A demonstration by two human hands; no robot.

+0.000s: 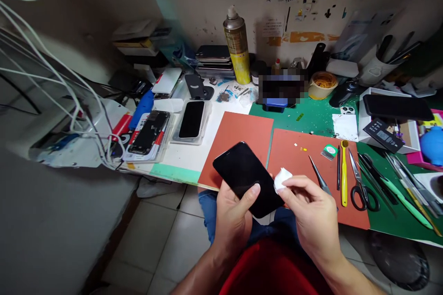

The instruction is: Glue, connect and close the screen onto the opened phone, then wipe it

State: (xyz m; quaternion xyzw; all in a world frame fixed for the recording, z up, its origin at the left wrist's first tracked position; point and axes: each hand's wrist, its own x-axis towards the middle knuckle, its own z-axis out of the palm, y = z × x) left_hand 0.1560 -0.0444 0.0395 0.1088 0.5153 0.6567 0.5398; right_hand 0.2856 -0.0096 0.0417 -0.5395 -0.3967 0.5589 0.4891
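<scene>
A black phone (247, 177), tilted with its dark screen up, rests in my left hand (237, 209). The thumb of that hand lies on the screen and the other fingers are under the phone. My right hand (313, 212) pinches a crumpled white tissue (282, 179) at the phone's right edge. Beneath and beyond the phone is an orange-brown mat (242, 133). A second mat (287, 147) of the same colour carries tweezers (319, 175), a yellow-handled tool (344, 175) and black-handled scissors (360, 189).
Two phones, one dark-screened (191, 120) and one with exposed parts (151, 132), lie on cases at the left. A yellow spray can (238, 50) stands at the back. White cables (65, 73) hang at the left. Several tools and a white box (408, 133) lie at the right.
</scene>
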